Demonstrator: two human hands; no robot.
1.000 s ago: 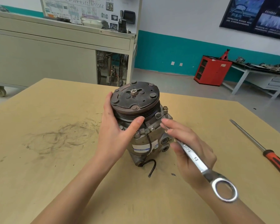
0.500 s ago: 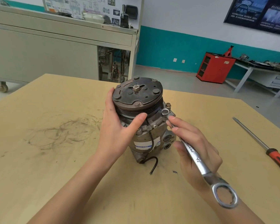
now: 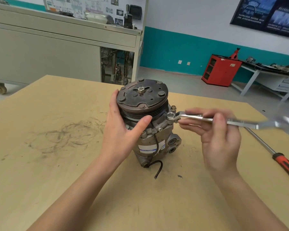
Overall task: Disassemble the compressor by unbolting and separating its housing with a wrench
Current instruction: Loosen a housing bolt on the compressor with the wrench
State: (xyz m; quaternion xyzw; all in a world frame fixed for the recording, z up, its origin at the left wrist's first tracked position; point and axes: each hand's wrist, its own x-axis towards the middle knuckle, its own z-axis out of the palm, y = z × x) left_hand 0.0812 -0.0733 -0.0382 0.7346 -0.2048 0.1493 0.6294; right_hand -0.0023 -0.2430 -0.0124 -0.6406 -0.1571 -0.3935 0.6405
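Unbolting is judged to be the step in hand. The upright compressor [image 3: 155, 140], standing mid-table [image 3: 57, 164], is gripped round its pulley by the left hand [image 3: 123, 135]. The wrench [image 3: 207, 120] is pinched by the right hand [image 3: 220, 135], its ring end set over a flange bolt [image 3: 170, 116]. A steady turn is called for next, with the body braced. A second bolt [image 3: 173, 107] is seen just behind.

Pale tan wooden tabletop [image 3: 40, 180], smeared left of centre with dark circular scuff marks [image 3: 65, 135]. Standing upright near the middle: grey metal compressor [image 3: 155, 144] topped by a dark round pulley, short black wire [image 3: 159, 170] trailing from its base onto the wood. Lying toward the right edge, well apart: long steel-shafted screwdriver [image 3: 285, 166] with red-and-black handle.
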